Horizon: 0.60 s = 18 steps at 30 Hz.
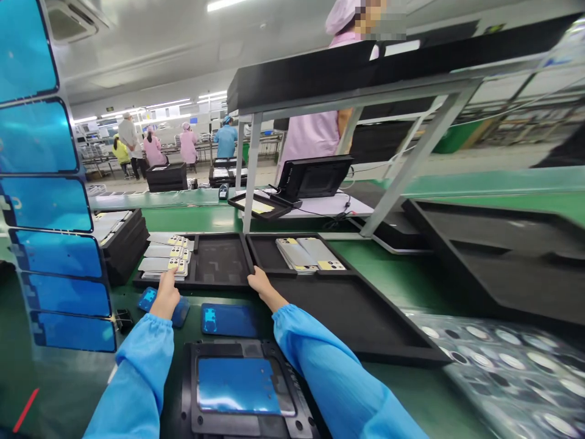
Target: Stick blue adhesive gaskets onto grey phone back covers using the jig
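Note:
A black tray lies across the bench before me, with stacked silver phone back panels in its left part. My left hand is at its front rim, index finger over the rim beside the panels and the other fingers curled. At the tray's right front corner, my right hand is closed on the rim, where a second tray adjoins. Below my hands lie a blue film-covered panel and another blue panel, partly behind my left hand. Nearest me, a black fixture holds a blue film-covered plate.
Blue film sheets hang at the left beside stacked black trays. A larger black tray holds two groups of panels. Clear plastic sheets with round parts lie right. A metal shelf frame and monitor stand behind; a person in pink is beyond.

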### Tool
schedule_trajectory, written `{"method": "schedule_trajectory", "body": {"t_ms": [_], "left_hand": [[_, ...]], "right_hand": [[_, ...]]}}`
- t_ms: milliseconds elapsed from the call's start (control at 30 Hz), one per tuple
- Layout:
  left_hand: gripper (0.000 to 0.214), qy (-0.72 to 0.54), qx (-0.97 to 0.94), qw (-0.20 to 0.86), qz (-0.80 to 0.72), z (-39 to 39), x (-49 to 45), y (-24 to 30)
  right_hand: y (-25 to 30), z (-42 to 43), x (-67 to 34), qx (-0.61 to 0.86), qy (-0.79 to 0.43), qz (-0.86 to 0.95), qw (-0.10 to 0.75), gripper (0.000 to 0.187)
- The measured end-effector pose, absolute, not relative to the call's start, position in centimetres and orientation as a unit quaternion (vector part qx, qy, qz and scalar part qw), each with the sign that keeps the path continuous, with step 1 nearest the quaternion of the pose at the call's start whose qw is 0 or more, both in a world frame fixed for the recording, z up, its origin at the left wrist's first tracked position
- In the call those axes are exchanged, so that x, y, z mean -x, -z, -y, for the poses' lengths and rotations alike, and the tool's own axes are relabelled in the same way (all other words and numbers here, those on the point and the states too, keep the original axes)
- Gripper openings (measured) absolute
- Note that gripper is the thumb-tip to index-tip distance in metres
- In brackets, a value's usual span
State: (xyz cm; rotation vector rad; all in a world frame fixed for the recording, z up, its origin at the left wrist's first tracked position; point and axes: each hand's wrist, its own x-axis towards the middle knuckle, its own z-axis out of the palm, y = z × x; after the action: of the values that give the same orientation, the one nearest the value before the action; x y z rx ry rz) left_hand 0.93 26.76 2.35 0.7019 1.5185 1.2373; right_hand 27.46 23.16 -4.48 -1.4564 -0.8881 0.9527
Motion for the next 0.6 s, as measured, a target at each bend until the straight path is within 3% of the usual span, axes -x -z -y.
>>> {"method": "schedule_trajectory", "body": {"t_ms": [367,600], "left_hand": [[0.043,-0.409,-0.453,0.184,-0.77,-30.8,7.4,-4.2],[0.042,-0.302,-0.513,0.126,-0.794,-33.1,8.7,-0.6]], "right_hand": [[3.5,-23.5,-26.1,0.678,-0.196,0.556,0.44,0.035],[4.8,-24.9,-22.6,0.63,-0.205,0.696,0.279,0.041]]}}
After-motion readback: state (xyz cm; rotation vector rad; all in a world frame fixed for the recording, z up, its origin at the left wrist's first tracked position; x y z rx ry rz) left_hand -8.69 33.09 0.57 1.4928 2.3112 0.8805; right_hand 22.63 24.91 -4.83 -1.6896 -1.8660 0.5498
